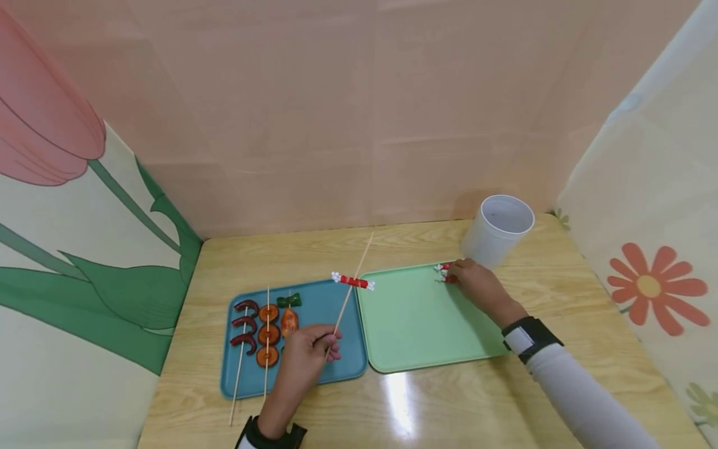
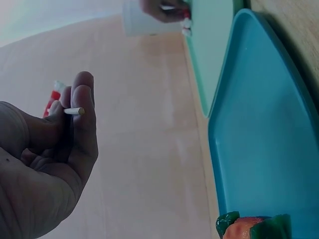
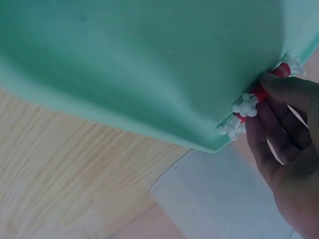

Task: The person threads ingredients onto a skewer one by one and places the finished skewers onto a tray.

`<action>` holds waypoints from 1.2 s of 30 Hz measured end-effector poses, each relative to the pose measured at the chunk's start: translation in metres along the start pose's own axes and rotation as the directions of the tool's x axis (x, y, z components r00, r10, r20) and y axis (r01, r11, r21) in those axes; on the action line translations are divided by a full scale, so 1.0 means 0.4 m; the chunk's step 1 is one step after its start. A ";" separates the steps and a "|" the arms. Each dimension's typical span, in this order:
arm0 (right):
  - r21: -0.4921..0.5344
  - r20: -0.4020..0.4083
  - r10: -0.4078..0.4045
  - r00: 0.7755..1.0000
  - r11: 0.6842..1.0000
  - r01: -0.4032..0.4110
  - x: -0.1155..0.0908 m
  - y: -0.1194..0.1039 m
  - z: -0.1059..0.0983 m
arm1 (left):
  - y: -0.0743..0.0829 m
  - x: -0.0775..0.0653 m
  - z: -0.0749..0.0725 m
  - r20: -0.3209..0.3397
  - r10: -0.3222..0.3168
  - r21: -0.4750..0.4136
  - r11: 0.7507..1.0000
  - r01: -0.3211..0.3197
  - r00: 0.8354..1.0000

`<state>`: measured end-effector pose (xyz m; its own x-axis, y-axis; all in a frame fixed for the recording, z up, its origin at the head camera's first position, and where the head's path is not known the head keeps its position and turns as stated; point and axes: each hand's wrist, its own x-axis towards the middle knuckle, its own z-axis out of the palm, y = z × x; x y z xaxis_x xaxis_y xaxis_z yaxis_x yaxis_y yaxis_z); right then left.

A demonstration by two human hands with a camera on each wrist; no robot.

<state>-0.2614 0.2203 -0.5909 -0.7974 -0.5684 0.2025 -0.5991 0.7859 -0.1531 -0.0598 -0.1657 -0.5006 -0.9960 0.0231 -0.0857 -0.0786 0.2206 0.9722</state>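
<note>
My left hand (image 1: 305, 352) pinches a thin wooden skewer (image 1: 344, 307) between thumb and fingers, tilted with its pointed tip upward. Threaded crosswise on it is a red piece with white knobbly ends (image 1: 353, 282). In the left wrist view, the skewer's blunt end (image 2: 76, 111) pokes out past the fingertips. At the back right corner of the green tray (image 1: 415, 318), my right hand (image 1: 481, 288) pinches another red piece with white ends (image 3: 259, 93). A similar red piece (image 3: 239, 118) lies right beside it, partly hidden by the fingers.
Left of the green tray, a blue tray (image 1: 350, 368) holds skewers with dark red curled pieces (image 1: 244, 322), orange round slices (image 1: 268, 335), and a green-and-orange mix (image 1: 289, 321). A white cup (image 1: 493, 234) stands behind the right hand. Walls border the wooden table (image 1: 437, 399).
</note>
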 end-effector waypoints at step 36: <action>0.604 -0.192 0.170 0.967 0.797 -0.020 0.098 -0.360 -0.363 | 0.007 -0.001 0.034 0.143 0.063 0.155 0.984 -0.085 0.988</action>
<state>-0.1957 0.1202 -0.4204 -0.8585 -0.3692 0.3559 -0.5053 0.4907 -0.7099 -0.0589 -0.1516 -0.5007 -0.9828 0.1761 -0.0548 0.0138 0.3665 0.9303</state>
